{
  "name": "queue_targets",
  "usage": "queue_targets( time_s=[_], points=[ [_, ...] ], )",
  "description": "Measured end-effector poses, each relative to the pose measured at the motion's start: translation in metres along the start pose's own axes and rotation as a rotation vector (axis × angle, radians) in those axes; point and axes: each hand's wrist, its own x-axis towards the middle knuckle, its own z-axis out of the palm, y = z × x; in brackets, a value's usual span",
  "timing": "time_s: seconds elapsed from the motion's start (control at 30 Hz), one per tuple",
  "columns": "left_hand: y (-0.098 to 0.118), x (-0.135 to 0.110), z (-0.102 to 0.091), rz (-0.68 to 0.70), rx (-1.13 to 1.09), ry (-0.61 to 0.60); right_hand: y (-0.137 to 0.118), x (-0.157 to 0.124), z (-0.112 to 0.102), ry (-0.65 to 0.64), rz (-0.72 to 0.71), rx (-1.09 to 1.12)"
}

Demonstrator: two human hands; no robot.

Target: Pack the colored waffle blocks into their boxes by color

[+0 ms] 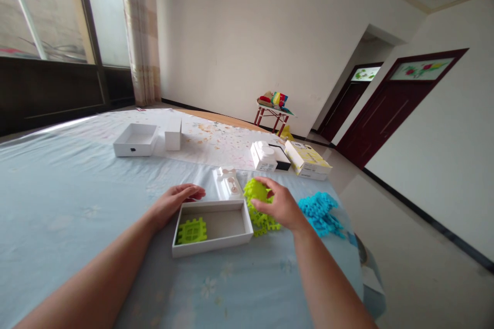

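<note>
Holding one green piece (257, 190) in the right hand (275, 203), between thumb and fingers, at the green pile (268, 222), probably to separate it from the others. With the left hand (178, 201) loosely curled, nothing visible inside, near the back left corner of the open box (213, 250), perhaps for steadying; not possible to tell if touching. Inside, at the left end, another flat green piece (192, 231), maybe leaving room beside. Farther right, the blue pile (321, 213), likely kept apart by colour. Toward the tabletop's (96, 205) far edge, a yellow-and-white box (309, 158), likely out of the way.
</note>
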Motion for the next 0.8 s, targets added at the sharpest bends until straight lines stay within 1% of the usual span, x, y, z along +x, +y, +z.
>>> queue_targets(
  time_s=[0.07, 0.13, 0.2, 0.3, 0.37, 0.43, 0.57, 0.63, 0.7, 0.8],
  points=[
    [0.000, 0.000, 0.000, 0.016, 0.002, -0.001, -0.030, 0.001, 0.012, -0.142, -0.156, 0.027],
    [-0.001, -0.001, 0.000, 0.024, 0.001, -0.008, -0.053, 0.004, 0.026, -0.274, -0.284, 0.048],
    [-0.001, -0.001, 0.000, 0.027, -0.004, -0.012, -0.065, 0.009, 0.041, -0.380, -0.373, 0.040],
    [-0.002, -0.002, 0.000, 0.034, -0.015, -0.010, -0.070, 0.017, 0.060, -0.483, -0.434, 0.000],
    [-0.003, -0.001, -0.001, 0.040, -0.021, -0.010, -0.069, 0.022, 0.068, -0.523, -0.438, -0.016],
    [-0.003, -0.001, -0.001, 0.043, -0.024, -0.009, -0.069, 0.024, 0.071, -0.565, -0.419, -0.004],
    [-0.003, -0.001, -0.001, 0.037, -0.020, -0.010, -0.068, 0.025, 0.068, -0.673, -0.336, 0.110],
    [-0.002, -0.001, -0.002, 0.034, -0.017, -0.014, -0.067, 0.023, 0.066, -0.685, -0.290, 0.204],
    [-0.002, -0.001, -0.002, 0.032, -0.014, -0.018, -0.063, 0.021, 0.065, -0.637, -0.236, 0.290],
    [-0.003, -0.001, -0.002, 0.037, -0.005, -0.015, -0.055, 0.017, 0.066, -0.473, -0.131, 0.286]
  ],
)
